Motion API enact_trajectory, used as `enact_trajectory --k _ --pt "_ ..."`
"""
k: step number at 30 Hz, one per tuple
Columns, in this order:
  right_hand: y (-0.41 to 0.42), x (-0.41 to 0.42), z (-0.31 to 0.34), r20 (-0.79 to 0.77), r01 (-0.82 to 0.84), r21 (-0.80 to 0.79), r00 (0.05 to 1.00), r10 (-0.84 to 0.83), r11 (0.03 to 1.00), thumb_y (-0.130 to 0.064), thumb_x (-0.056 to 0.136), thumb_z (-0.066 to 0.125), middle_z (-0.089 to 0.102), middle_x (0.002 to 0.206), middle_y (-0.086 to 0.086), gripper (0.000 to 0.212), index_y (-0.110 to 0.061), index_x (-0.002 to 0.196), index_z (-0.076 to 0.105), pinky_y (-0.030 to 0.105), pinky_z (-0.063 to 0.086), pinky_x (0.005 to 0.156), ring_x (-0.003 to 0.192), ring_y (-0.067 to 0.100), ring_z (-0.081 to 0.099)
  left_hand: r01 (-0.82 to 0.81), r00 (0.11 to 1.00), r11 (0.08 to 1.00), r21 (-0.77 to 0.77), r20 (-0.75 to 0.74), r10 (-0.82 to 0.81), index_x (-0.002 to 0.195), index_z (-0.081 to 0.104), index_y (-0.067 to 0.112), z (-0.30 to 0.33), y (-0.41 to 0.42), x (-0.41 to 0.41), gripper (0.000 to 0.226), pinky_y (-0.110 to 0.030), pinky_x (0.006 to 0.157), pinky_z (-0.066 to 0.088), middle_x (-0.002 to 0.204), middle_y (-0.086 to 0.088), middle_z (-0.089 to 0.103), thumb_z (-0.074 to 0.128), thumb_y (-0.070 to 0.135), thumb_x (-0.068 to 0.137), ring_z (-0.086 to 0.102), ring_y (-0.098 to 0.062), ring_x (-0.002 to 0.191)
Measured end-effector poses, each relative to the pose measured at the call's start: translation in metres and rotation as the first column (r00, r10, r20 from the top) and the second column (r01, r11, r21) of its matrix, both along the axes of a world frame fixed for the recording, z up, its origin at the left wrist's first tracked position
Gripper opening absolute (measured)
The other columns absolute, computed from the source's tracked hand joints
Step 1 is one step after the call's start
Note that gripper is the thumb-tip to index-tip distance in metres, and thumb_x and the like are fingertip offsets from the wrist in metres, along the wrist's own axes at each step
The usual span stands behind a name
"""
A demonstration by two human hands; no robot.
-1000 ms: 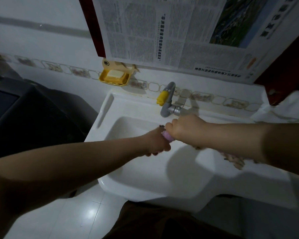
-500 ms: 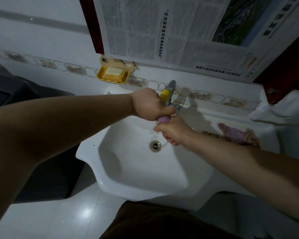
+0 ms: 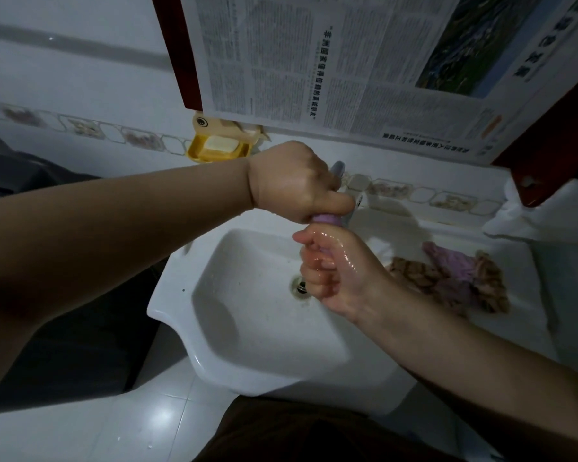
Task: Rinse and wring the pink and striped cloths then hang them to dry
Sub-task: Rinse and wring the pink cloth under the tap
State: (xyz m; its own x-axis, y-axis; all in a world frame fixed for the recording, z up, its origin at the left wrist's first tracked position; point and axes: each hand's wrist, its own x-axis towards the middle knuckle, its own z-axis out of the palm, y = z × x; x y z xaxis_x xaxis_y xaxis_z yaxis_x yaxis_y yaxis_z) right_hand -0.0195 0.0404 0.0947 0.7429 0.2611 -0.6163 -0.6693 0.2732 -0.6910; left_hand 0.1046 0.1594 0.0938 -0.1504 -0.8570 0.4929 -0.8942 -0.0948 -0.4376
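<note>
Your left hand (image 3: 292, 183) is fisted tight around the top end of the pink cloth (image 3: 326, 219), and your right hand (image 3: 331, 265) is curled around the lower end right under it, so only a short twisted bit of pink shows between the two fists. Both hands are wet and shiny, held over the sink (image 3: 254, 315) just above the drain (image 3: 300, 287).

Compared to half a second back, not much has shifted: same stacked grip, left on top, right below, same spot in front of the tap (image 3: 339, 170), which is mostly hidden behind your left fist now. A full second ago it was different, though: your hands were side by side lower down and the drain was covered by your arms.

Over on the counter (image 3: 531, 261) to the right of the basin there's the striped cloth (image 3: 417, 273), brownish and patterned, bunched up with another pinkish-purple piece (image 3: 454, 266) lying on it. Neither hand is near that pile.

Up on the wall you've got the yellow soap dish (image 3: 219, 146) with a bar in it, and a newspaper (image 3: 347, 68) hanging above the tap.
</note>
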Motion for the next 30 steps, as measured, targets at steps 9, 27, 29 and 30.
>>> enact_trajectory --k 9,27,29,30 --pt "0.018 0.001 0.011 0.010 0.012 0.032 1.000 -0.013 0.999 -0.010 0.082 0.048 0.020 0.040 -0.006 0.040 -0.021 0.049 0.029 0.013 0.008 0.035 0.032 0.006 0.013 -0.040 0.995 0.999 -0.011 -0.089 0.038 0.092 0.042 0.009 0.008 0.015 0.000 0.021 -0.025 0.036 0.040 0.055 -0.007 0.054 0.036 0.028 0.100 0.051 -0.025 0.040" --pt "0.002 -0.007 -0.026 -0.104 -0.215 0.050 0.970 0.219 0.975 -0.013 0.088 0.047 0.022 0.039 -0.008 0.035 -0.021 0.059 0.028 0.015 0.006 0.033 0.031 0.004 0.015 -0.214 0.968 0.977 -0.022 -0.142 0.209 0.098 0.045 0.011 -0.033 0.023 -0.036 0.025 -0.025 0.037 0.040 0.057 -0.004 0.057 0.053 0.034 0.094 0.053 -0.023 0.041" --pt "-0.013 -0.001 -0.033 -0.094 -0.348 -0.028 0.934 0.344 0.937 -0.020 0.089 0.051 0.024 0.042 -0.008 0.030 -0.021 0.065 0.034 0.015 0.005 0.034 0.031 0.003 0.015 -0.281 0.944 0.960 0.000 -0.178 0.277 0.098 0.043 0.011 -0.046 0.021 -0.046 0.024 -0.026 0.036 0.040 0.062 -0.005 0.058 0.049 0.034 0.096 0.054 -0.024 0.044" --pt "-0.022 0.003 -0.037 -0.080 -0.413 -0.085 0.910 0.407 0.907 -0.027 0.089 0.054 0.027 0.045 -0.007 0.027 -0.020 0.069 0.037 0.015 0.005 0.035 0.032 0.002 0.016 -0.311 0.931 0.950 0.021 -0.194 0.309 0.098 0.043 0.011 -0.052 0.020 -0.051 0.023 -0.027 0.036 0.040 0.068 -0.007 0.059 0.049 0.034 0.096 0.054 -0.024 0.048"
